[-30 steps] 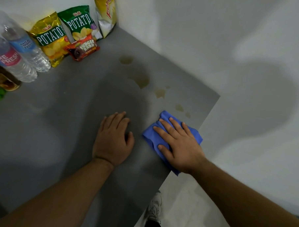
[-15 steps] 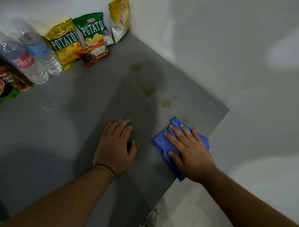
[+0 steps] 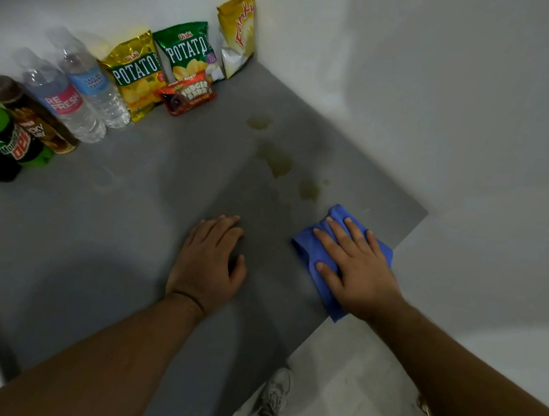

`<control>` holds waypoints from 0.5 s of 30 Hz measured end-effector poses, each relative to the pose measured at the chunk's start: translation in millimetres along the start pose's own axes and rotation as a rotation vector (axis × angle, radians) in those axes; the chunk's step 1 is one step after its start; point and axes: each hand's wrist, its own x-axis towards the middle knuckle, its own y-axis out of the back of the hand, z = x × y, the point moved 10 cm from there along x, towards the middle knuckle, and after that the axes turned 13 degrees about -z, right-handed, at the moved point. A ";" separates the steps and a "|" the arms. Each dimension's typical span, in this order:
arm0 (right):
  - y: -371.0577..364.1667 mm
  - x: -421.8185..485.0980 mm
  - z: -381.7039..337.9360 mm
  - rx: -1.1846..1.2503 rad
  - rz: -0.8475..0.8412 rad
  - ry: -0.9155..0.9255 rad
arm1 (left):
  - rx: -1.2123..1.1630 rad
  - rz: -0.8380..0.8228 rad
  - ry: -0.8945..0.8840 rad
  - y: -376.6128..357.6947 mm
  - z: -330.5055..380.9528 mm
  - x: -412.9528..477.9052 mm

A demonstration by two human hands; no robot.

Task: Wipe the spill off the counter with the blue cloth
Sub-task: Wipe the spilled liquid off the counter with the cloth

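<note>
- Blue cloth (image 3: 309, 250) lay bunched flat on the grey counter (image 3: 124, 232), close to the counter's right edge, with one corner hanging just past that edge.
- Right hand (image 3: 355, 268) was pressed palm-down on the cloth, fingers spread and flat, not curled around anything; a pushing hold rather than a pinch, likely so the whole cloth drags over the surface.
- Left hand (image 3: 209, 261) rested flat on the bare counter just left of the cloth, fingers loosely together, holding nothing; it looked like a brace for body weight.
- Spill (image 3: 280, 161) showed as a trail of yellowish-brown patches beyond the cloth, running away from it toward the back corner; the nearest patch (image 3: 308, 190) sat just past the cloth's far tip, not touching it.
- Judgement: wiping was at an early stage, since most patches were visibly on the surface; the next stroke probably needed to go forward along the trail.
- Snack bags (image 3: 182, 53) and bottles (image 3: 83, 95) stood far behind the cloth against the back wall, well apart from the spill, so out of the wiping path.
- Shoe (image 3: 273, 393) was visible on the floor below the cloth's side of the counter.
</note>
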 end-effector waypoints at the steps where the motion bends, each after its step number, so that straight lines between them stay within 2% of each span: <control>1: 4.6 9.3 0.9 -0.001 0.005 -0.050 | 0.003 -0.004 0.002 -0.6 -0.5 0.4; 4: 8.6 23.8 -12.8 -0.015 0.023 -0.132 | 0.008 -0.007 -0.003 -1.7 0.3 0.7; 10: -7.6 -7.1 -7.9 -0.043 -0.006 0.017 | 0.019 0.005 -0.014 -2.1 -0.7 2.0; 15: 9.4 11.3 31.8 0.014 -0.004 -0.122 | 0.024 0.047 -0.034 -0.6 -1.0 2.1</control>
